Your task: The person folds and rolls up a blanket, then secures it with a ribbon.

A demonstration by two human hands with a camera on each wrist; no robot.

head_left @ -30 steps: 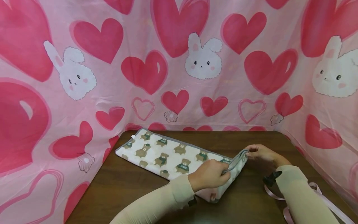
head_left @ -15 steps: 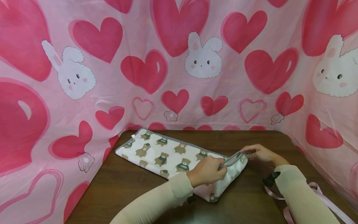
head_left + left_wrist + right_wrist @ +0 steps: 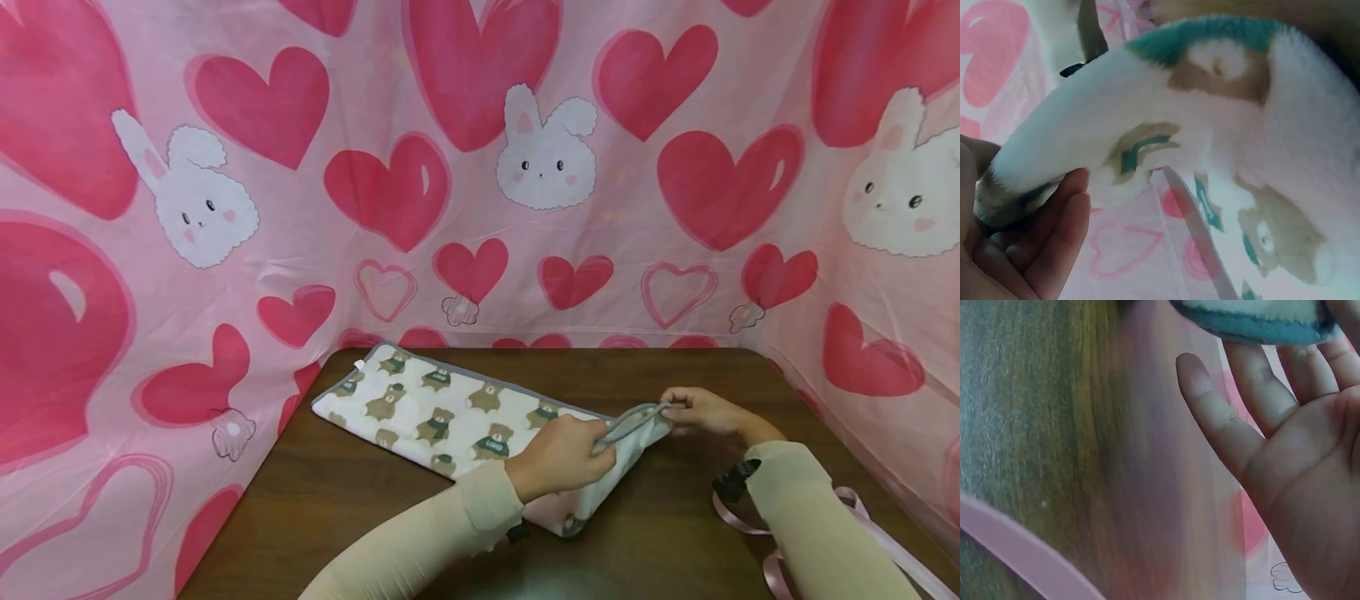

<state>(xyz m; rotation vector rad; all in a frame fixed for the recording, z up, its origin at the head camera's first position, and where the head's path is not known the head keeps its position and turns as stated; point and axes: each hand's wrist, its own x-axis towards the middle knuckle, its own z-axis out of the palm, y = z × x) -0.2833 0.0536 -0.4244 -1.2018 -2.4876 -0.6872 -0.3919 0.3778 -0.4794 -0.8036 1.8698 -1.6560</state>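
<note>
right hand now sits slightly farther from left hand, each grip pinching the raised grey hem of the bear-print cloth, otherwise lying on the bench, seemingly drawing that end wider.

Your head camera looks forward and down across the tabletop to the backdrop. Your left wrist camera sits close, facing your left hand and the cloth; your right wrist camera looks up close across your right hand, sharing the cloth's edge with the head view.
</note>
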